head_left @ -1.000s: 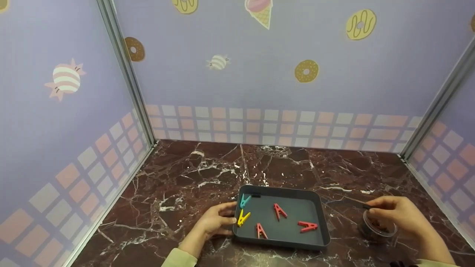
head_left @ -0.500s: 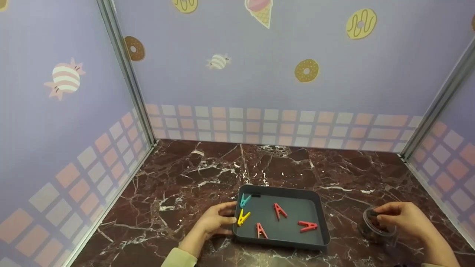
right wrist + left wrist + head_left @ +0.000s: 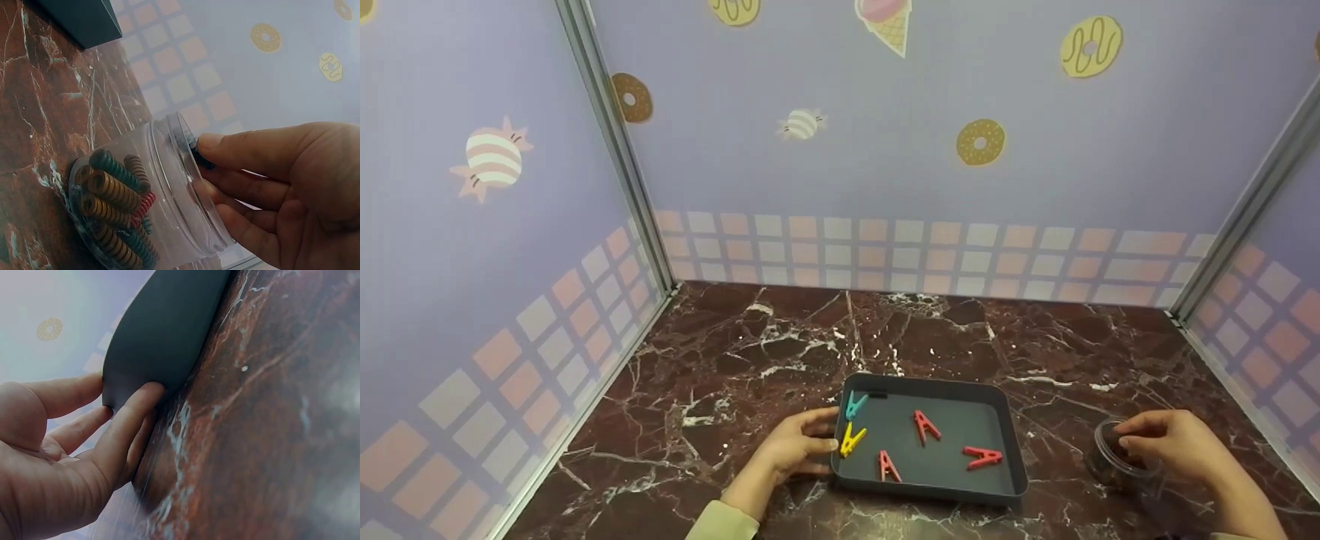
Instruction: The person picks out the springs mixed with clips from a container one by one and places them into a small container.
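Observation:
My left hand (image 3: 793, 448) holds the left side of a dark grey tray (image 3: 937, 491); in the left wrist view its fingers (image 3: 126, 424) grip the wall. Inside the tray lie three red clothes pegs, a yellow one (image 3: 851, 441) and a turquoise one (image 3: 855, 406). At the mouth of a clear round jar (image 3: 169, 197), my right hand (image 3: 270, 174) pinches a small dark spring (image 3: 201, 157), partly hidden by the thumb and rim. Several coil springs (image 3: 115, 191) in green, gold, brown and red lie in the jar.
Dark red marbled table (image 3: 765, 337) stretches behind the tray. Purple patterned panels (image 3: 922, 172) enclose it at the back, left and right. A small black piece (image 3: 877, 394) lies in the tray's far left corner.
The right hand has moved right and slightly down, bringing the dark spring from beside the jar to its mouth. The left hand, tray and pegs have stayed put.

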Motion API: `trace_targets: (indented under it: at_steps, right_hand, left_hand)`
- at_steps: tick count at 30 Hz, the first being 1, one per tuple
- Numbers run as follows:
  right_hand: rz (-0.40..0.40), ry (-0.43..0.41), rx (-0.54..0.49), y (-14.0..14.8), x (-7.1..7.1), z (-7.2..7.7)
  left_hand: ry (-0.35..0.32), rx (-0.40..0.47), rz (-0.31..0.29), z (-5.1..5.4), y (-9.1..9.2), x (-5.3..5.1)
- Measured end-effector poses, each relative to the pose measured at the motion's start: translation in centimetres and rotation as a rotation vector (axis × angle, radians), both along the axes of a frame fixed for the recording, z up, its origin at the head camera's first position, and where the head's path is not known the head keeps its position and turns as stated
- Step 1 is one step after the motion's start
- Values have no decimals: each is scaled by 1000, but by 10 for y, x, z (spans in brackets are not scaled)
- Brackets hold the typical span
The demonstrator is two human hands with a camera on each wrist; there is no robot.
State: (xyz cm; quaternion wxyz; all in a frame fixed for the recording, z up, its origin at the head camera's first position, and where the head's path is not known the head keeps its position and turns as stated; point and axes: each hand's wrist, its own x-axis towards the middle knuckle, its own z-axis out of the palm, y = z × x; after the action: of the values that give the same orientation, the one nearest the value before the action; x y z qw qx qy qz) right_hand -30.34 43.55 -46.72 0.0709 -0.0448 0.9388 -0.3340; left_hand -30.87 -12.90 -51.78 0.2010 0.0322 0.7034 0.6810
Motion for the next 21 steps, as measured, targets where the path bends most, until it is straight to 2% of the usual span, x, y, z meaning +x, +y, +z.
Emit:
trace_targets:
  at_steps: [14,21]
  right_hand:
    - [5,46,-9,-8,1,11]
    - [-9,24,-111,-16,0,13]
  left_hand:
    - [-9,6,13,-2,1,-1]
    - [-7,1,16,-2,0,-2]
